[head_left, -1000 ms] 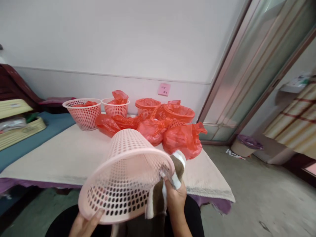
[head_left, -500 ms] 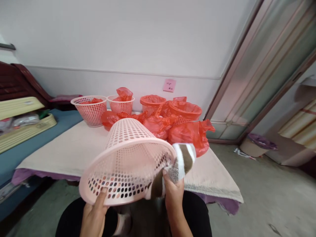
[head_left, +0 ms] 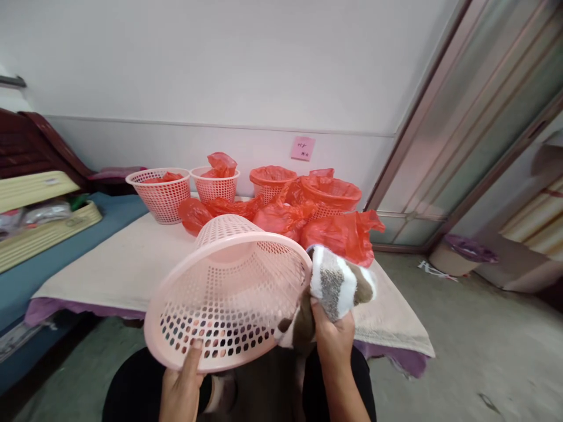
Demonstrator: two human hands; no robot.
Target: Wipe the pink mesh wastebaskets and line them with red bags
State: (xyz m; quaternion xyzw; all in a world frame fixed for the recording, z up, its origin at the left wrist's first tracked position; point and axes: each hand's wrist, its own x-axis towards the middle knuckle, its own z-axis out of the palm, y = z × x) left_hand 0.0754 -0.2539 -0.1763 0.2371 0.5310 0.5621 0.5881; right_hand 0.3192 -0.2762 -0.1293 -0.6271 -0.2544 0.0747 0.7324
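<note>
A pink perforated plastic basket (head_left: 229,281) is tilted on its side above my lap, its wide mouth facing me. My left hand (head_left: 185,375) grips the lower rim, thumb inside and the other fingers hidden beneath. At the basket's right rim, my right hand (head_left: 332,328) is closed on a striped cloth (head_left: 336,281) in brown, white and grey. Part of the cloth hangs below the hand, beside the rim. Just behind the basket lie red plastic bags (head_left: 338,237) on the cream-covered table (head_left: 105,269).
Pink baskets (head_left: 162,199) with red bags inside stand along the wall, others (head_left: 329,193) lined with red bags farther right. A pink note (head_left: 302,148) is on the wall. At left sits a yellow box (head_left: 57,234); a bin (head_left: 461,256) stands on the floor at right.
My right hand has moved right with the cloth, which now spreads outward past the rim. The basket and my left hand have shifted slightly right and down.
</note>
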